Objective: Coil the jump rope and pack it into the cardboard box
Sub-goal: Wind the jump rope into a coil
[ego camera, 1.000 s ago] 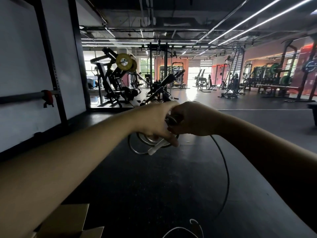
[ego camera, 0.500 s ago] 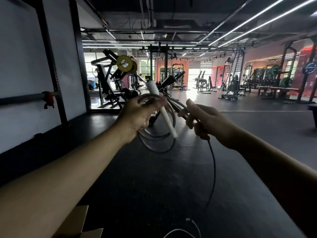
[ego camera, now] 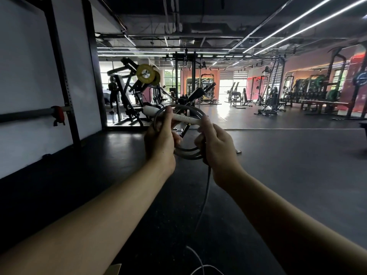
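Observation:
Held up at chest height, the jump rope is a grey cord wound into several loops with a white handle lying across the top. My left hand grips the loops and the handle on the left side. My right hand is closed on the coil's right side and on the free cord, which hangs down from it to the floor. A pale end of cord lies on the floor at the bottom edge. A corner of the cardboard box shows at the bottom, left of centre.
I stand on dark rubber gym flooring. A white wall with a black rack upright and a red-collared bar is on the left. Weight machines stand straight ahead, more racks along the right wall.
My hands came back together on the coil after being apart. The white handle swung from upright to lying across the top. Another loop was added and less cord hangs down.

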Available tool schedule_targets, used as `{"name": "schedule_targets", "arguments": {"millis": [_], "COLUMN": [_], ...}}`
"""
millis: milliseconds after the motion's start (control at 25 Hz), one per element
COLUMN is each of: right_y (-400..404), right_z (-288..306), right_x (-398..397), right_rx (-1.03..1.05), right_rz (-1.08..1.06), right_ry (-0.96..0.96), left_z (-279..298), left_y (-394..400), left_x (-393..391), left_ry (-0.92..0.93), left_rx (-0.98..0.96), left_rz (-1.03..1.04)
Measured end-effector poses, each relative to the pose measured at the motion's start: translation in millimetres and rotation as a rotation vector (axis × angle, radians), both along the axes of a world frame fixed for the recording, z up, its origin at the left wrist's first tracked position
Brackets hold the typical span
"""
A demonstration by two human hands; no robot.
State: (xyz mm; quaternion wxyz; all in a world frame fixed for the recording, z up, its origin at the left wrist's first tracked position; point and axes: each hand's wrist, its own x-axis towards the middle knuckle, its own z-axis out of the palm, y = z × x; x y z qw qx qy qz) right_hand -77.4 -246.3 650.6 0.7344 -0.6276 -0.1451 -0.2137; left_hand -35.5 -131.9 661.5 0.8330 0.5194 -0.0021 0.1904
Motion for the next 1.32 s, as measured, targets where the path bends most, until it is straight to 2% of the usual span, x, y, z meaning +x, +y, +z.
{"name": "schedule_targets", "arguments": {"millis": [160,240,280,360,440,520,560,640,800,840,960,1040,1120,1200,1320], "right_y": [-9,-18,-24,-35,-41,-44,-45,-48,-59,-62,-73,-80,-88,-91,-80], "right_z": [8,12,15,21,31,43,49,58,59,58,54,52,50,48,38], "right_x": [6,9,11,12,10,7,5,0,-3,-3,-4,-6,-7,-3,0], "right_rx": [-0.156,-0.290,-0.371,-0.549,-0.691,-0.780,-0.818,-0.900,-0.941,-0.970,-1.039,-0.956,-0.821,-0.674,-0.585], "right_rz": [-0.079,-0.124,-0.128,-0.091,-0.023,0.060,0.102,0.154,0.194,0.187,0.174,0.181,0.156,0.136,0.142], "right_ry": [-0.043,-0.060,-0.064,-0.074,-0.071,-0.051,-0.045,-0.066,-0.015,-0.006,0.024,0.055,0.049,0.065,0.053], "left_z": [-5,-7,-4,11,34,52,55,52,35,32,28,33,40,43,42], "left_y": [20,38,48,64,65,53,46,36,24,22,23,29,35,37,21], "left_x": [1,2,3,1,-5,-13,-15,-16,-20,-21,-19,-18,-16,-15,-14], "left_ry": [-0.016,-0.034,-0.055,-0.234,-0.354,-0.302,-0.256,-0.172,-0.029,-0.036,-0.119,-0.130,-0.138,-0.175,-0.216], "left_rx": [0.040,0.172,0.293,0.604,0.943,1.163,1.205,1.166,0.849,0.869,1.097,1.089,0.936,0.695,0.344], "left_rz": [-0.155,-0.121,-0.041,0.023,-0.170,-0.418,-0.522,-0.684,-0.845,-0.830,-0.751,-0.699,-0.621,-0.559,-0.453]}}
